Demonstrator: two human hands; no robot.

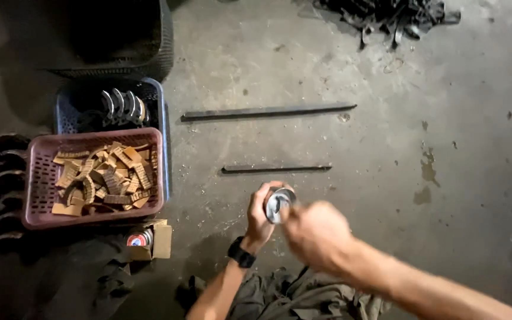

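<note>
Two bare hands meet over a rough, stained concrete floor (386,148), close above the person's lap. The left hand (260,214), a dark watch (239,253) on its wrist, curls its fingers around a small round tin (280,204) with a shiny metal top, held tilted toward the camera. The right hand (315,234) is blurred and sits just beside the tin, touching or nearly touching its rim; its fingers look bunched together, though what they pinch cannot be told. Beyond the hands lie two flat dark metal strips, a long strip (268,111) and a shorter strip (275,169), roughly parallel and well apart. At the left, a pink perforated plastic basket (34,178) is heaped with tan, curved, ridged pieces (105,178). Behind it a blue basket (155,95) holds curved grey metal parts (122,106). A small open cardboard box (155,240) sits just below the pink basket.
</note>
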